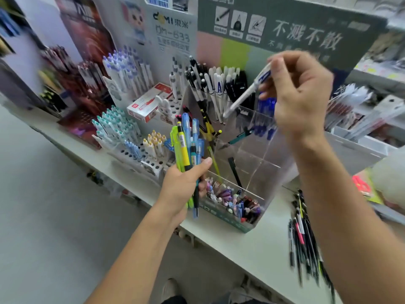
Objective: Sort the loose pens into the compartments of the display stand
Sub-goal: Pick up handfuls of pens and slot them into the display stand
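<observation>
My left hand grips a bunch of several pens, green, yellow and blue, upright in front of the clear display stand. My right hand pinches a white pen with blue print, tilted with its tip down over the stand's rear compartments. Those rear compartments hold white and black pens and blue pens. The front compartment holds small colourful items. Loose dark pens lie on the white shelf to the right.
White racks of pens stand to the left of the stand, with a red and white box behind them. A grey-green sign board rises behind the stand. More packaged stock fills the right side. The shelf edge runs diagonally.
</observation>
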